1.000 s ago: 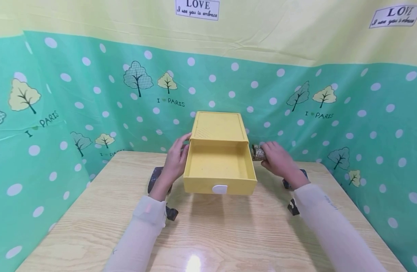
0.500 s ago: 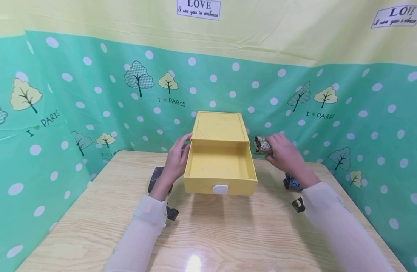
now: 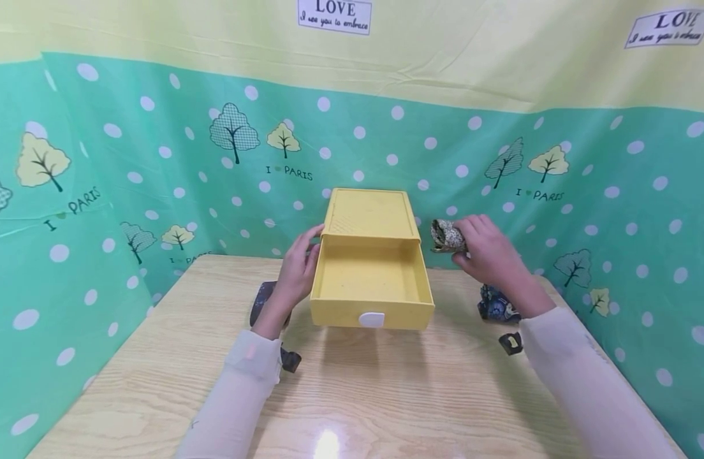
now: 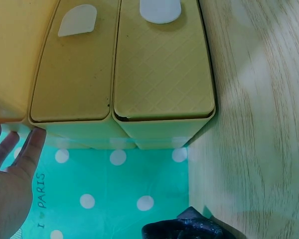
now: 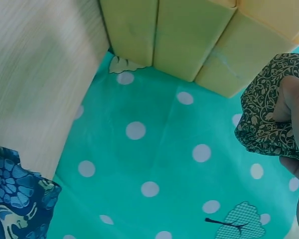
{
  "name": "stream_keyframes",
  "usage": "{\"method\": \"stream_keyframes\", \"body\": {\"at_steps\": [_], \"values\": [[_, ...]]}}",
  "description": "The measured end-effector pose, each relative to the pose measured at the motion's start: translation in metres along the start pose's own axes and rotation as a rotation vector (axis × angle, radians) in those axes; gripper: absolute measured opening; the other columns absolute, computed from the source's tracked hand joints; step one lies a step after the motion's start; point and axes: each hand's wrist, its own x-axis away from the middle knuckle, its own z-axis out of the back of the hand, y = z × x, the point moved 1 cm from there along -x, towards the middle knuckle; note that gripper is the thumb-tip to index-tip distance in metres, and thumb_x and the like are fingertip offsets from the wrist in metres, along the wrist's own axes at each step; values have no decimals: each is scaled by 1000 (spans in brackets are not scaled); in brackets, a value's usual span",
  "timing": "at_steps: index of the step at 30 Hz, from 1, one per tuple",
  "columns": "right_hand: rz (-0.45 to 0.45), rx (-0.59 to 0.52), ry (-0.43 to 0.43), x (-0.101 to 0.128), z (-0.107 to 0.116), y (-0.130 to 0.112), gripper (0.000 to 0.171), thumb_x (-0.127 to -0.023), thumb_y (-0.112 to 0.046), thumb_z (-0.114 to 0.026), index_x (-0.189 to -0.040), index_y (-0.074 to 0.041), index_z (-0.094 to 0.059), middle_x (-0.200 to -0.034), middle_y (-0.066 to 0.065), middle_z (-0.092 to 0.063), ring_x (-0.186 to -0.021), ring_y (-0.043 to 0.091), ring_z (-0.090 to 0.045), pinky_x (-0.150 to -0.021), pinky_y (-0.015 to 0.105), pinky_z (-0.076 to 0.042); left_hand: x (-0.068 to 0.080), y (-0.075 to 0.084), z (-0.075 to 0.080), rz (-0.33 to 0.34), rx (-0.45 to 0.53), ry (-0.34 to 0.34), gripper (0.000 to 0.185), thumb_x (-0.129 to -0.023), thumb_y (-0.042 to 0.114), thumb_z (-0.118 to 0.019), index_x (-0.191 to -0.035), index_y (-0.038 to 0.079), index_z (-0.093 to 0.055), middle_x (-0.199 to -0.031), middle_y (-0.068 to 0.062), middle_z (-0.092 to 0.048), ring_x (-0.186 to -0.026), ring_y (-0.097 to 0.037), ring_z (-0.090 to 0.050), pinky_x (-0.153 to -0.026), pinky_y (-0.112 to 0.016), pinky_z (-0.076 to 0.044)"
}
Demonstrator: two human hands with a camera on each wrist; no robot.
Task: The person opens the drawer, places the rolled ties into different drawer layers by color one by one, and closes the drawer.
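A yellow drawer box (image 3: 368, 213) stands at the back of the wooden table (image 3: 352, 395), its top drawer (image 3: 370, 287) pulled out and showing nothing inside. My left hand (image 3: 297, 268) rests with straight fingers against the box's left side (image 4: 20, 149). My right hand (image 3: 485, 252) is raised to the right of the box and grips a rolled cloth with a dark leafy pattern (image 3: 446, 235) (image 5: 265, 119), held in the air level with the box top.
A blue patterned cloth roll (image 3: 497, 305) (image 5: 17, 199) and a small dark item (image 3: 511, 343) lie on the table at the right. Dark rolls (image 3: 263, 299) (image 3: 290, 359) lie by my left forearm. A green dotted curtain (image 3: 157, 166) walls the table.
My right hand has lifted the leafy-patterned roll from table level up beside the box top. The left hand and the drawer have not moved.
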Motion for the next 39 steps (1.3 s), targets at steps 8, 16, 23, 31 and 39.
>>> {"method": "stream_keyframes", "body": {"at_steps": [8,16,23,31,39], "values": [[41,-3,50,-6,16,-13,53,-69,-1,-81,-116,8,-58,-110,23,-63,-100,41,-56,-87,52,-54,-1,0,0,2,-2,1,41,-111,15,-43,-152,10,-46,-136,-17,-56,-120,-33,-61,-94,-40,-60],[85,9,90,-17,30,-33,56,-69,-1,-83,-119,8,-59,-113,24,-64,-103,42,-57,-88,53,-55,-1,0,1,-5,-1,0,41,-111,14,-44,-151,8,-46,-135,-18,-56,-118,-34,-63,-93,-42,-60],[142,3,107,-28,36,-56,57,-67,0,-86,-118,8,-61,-114,23,-64,-102,41,-58,-87,51,-56,-1,-1,0,-6,-9,4,41,-110,10,-45,-151,7,-47,-134,-19,-57,-119,-35,-62,-91,-43,-61],[218,-9,88,-39,32,-80,56,-68,-1,-85,-119,8,-61,-113,22,-64,-102,39,-58,-87,48,-57,0,-1,1,-1,-3,2,41,-110,10,-45,-151,8,-46,-136,-19,-56,-119,-35,-62,-92,-43,-61],[289,-18,48,-48,23,-96,56,-70,-3,-84,-120,7,-60,-113,20,-64,-102,37,-59,-91,46,-56,1,0,0,-1,-8,5,41,-110,10,-45,-151,9,-46,-136,-18,-56,-121,-35,-61,-92,-43,-61]]}}
